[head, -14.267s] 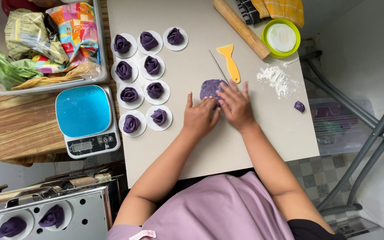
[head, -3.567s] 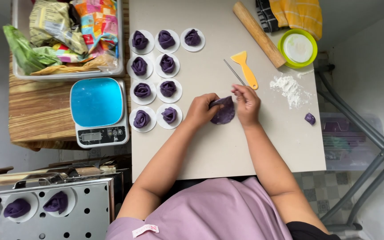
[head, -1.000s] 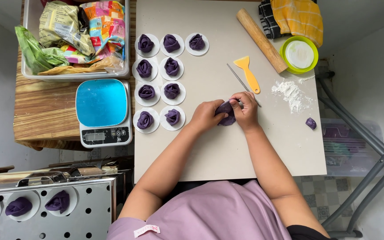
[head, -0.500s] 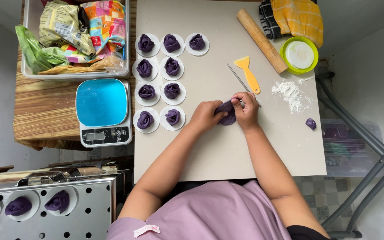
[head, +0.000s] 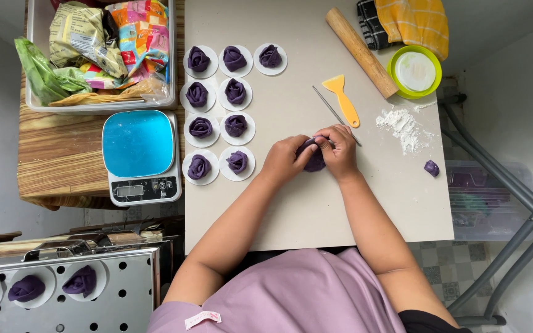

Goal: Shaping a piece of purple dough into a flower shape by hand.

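Both hands work one piece of purple dough [head: 313, 161] at the middle of the beige table [head: 316, 209]. My left hand [head: 285, 160] grips its left side and my right hand [head: 338, 150] pinches its top; the dough is mostly hidden between them. Left of my hands lie several purple rose-shaped dough pieces [head: 236, 125], each on a round white paper. A thin metal stick [head: 331, 111] and a yellow scraper [head: 343, 99] lie just beyond my right hand.
A wooden rolling pin [head: 360, 52], a green-rimmed bowl [head: 414, 71], a flour heap [head: 401, 127] and a small dough lump [head: 431, 168] sit right. A blue scale [head: 139, 155] and packet tray [head: 97, 52] stand left. A perforated steel tray [head: 63, 290] holds more dough.
Over the earlier frames the flat purple dough has been gathered up between my hands into a compact lump. In the last second my hands have barely moved.
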